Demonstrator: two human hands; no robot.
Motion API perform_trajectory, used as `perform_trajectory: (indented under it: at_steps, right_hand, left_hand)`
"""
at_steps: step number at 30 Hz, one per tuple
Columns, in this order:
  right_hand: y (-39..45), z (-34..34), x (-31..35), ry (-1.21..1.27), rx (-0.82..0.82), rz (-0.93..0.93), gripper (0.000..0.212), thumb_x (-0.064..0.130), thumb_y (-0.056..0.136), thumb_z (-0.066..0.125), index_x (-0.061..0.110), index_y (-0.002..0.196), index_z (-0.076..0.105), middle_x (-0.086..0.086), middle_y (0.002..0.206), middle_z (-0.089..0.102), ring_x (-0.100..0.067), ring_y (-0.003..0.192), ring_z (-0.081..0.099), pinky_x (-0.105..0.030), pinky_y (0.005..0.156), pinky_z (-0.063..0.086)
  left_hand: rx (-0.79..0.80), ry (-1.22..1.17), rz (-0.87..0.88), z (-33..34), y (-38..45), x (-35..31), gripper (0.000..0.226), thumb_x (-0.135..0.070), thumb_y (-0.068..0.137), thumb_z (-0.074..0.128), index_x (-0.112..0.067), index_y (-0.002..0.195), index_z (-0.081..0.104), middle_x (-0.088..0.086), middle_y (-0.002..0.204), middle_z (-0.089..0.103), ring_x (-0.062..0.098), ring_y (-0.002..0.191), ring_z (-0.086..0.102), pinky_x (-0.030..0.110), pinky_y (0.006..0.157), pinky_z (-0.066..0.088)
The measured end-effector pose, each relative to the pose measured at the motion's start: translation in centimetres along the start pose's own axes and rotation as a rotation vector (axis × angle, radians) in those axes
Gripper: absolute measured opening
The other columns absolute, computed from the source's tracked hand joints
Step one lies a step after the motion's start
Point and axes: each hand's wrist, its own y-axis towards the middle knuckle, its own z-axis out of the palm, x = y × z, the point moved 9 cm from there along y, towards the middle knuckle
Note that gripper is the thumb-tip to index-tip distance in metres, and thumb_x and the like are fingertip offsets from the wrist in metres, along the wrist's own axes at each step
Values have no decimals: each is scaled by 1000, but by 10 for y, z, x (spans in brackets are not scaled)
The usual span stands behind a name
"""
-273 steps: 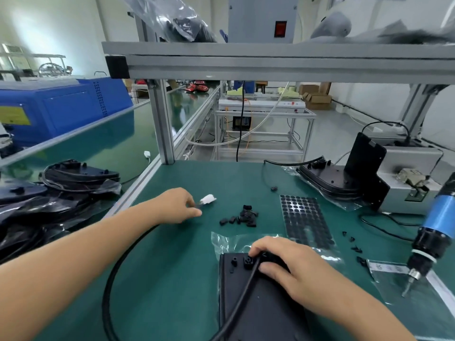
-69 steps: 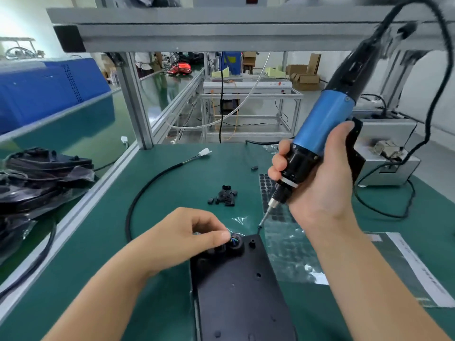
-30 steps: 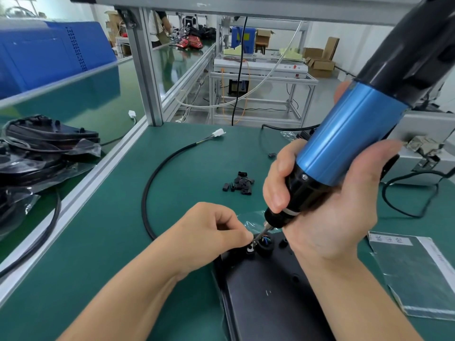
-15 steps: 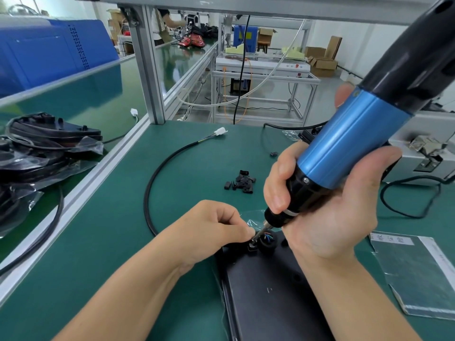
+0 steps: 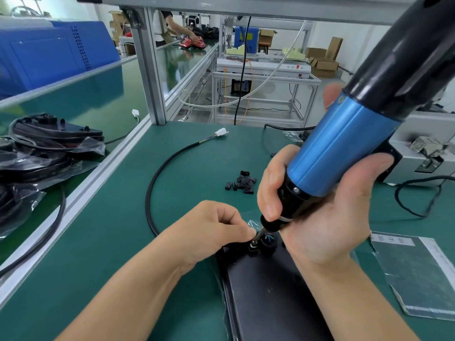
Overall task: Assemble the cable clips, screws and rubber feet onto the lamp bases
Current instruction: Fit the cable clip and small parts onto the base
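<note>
A flat black lamp base (image 5: 266,299) lies on the green bench in front of me. At its far end sits a small black cable clip (image 5: 254,247) beside the cable entry with coloured wires. My left hand (image 5: 209,232) pinches that clip with thumb and forefinger. My right hand (image 5: 315,212) grips a blue and black electric screwdriver (image 5: 344,148), tilted, its bit tip down on the clip. The base's black cable (image 5: 157,183) loops left and ends in a white connector (image 5: 221,132). A small heap of loose black clips (image 5: 242,184) lies beyond my hands.
A grey paper sheet in a plastic sleeve (image 5: 416,274) lies at the right. A grey machine (image 5: 423,158) stands at the back right. Bagged black lamp bases (image 5: 41,153) pile up on the left belt, past the aluminium rail (image 5: 81,190). A person works far behind.
Over the last second almost nothing moved: the screwdriver bit stays on the clip and my left hand keeps its pinch. Earlier, the screwdriver was brought down from above the base.
</note>
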Motion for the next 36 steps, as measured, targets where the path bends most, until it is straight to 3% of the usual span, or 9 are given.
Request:
perform_trajectory:
  at_steps: [3, 6, 9, 16, 20, 22, 25, 34, 36]
  right_hand:
    - [1, 0, -4, -49, 33, -1, 78, 76, 76, 45, -2, 71, 49, -5, 55, 47, -18, 36, 43, -21, 45, 34]
    - [4, 3, -7, -33, 53, 8, 74, 74, 79, 44, 1, 73, 54, -6, 57, 48, -17, 35, 43, -22, 45, 34]
    - [9, 8, -4, 19, 85, -18, 51, 69, 82, 43, 25, 80, 69, -7, 64, 51, -15, 36, 44, -23, 43, 33]
    - [14, 17, -14, 154, 187, 89, 53, 65, 84, 41, 19, 88, 67, -5, 60, 53, -13, 34, 41, -19, 41, 34]
    - [12, 17, -24, 164, 248, 190, 80, 70, 85, 32, -9, 75, 41, 2, 56, 55, -10, 34, 43, -16, 40, 33]
    - [13, 13, -25, 242, 222, 209, 70, 65, 88, 24, 2, 94, 52, -1, 54, 54, -13, 33, 40, -16, 40, 35]
    - [16, 10, -22, 329, 186, 172, 61, 59, 88, 31, 14, 124, 52, -8, 58, 52, -13, 34, 40, -17, 41, 35]
    - [15, 16, -20, 263, 226, 167, 59, 62, 87, 38, 12, 111, 57, -6, 61, 52, -13, 36, 41, -18, 41, 34]
    - [15, 15, -22, 308, 208, 182, 59, 60, 87, 35, 14, 118, 56, -7, 60, 51, -13, 35, 40, -18, 40, 33]
  left_hand:
    - [15, -10, -1, 1, 0, -1, 17, -31, 61, 73, -21, 55, 60, -2, 61, 53, 15, 66, 44, 28, 69, 36]
    - [13, -11, -3, 1, -1, 0, 18, -31, 61, 72, -22, 53, 59, -2, 60, 51, 16, 67, 43, 30, 69, 35]
    - [4, 0, 3, 0, 0, 1, 18, -32, 60, 73, -19, 57, 61, 2, 64, 52, 17, 68, 42, 33, 70, 34]
    - [3, 20, 1, 1, 1, 3, 16, -33, 60, 72, -22, 54, 61, 0, 61, 52, 16, 65, 42, 30, 66, 33]
    - [18, 26, 16, 4, 0, 4, 15, -32, 61, 71, -24, 53, 62, -2, 59, 52, 15, 63, 42, 27, 62, 33]
    - [19, 30, 27, 4, 0, 4, 15, -33, 62, 71, -21, 58, 63, 2, 63, 54, 16, 65, 42, 30, 65, 34]
    - [32, 27, 44, 6, -1, 2, 15, -31, 66, 71, -19, 61, 63, 4, 67, 56, 17, 66, 43, 32, 67, 35]
    - [26, 41, 60, 5, -2, 3, 21, -16, 84, 72, -17, 65, 63, 6, 71, 58, 18, 70, 47, 33, 72, 38]
    - [44, 43, 59, 6, -2, 3, 22, -14, 85, 72, -17, 65, 64, 4, 70, 58, 18, 70, 46, 33, 72, 37]
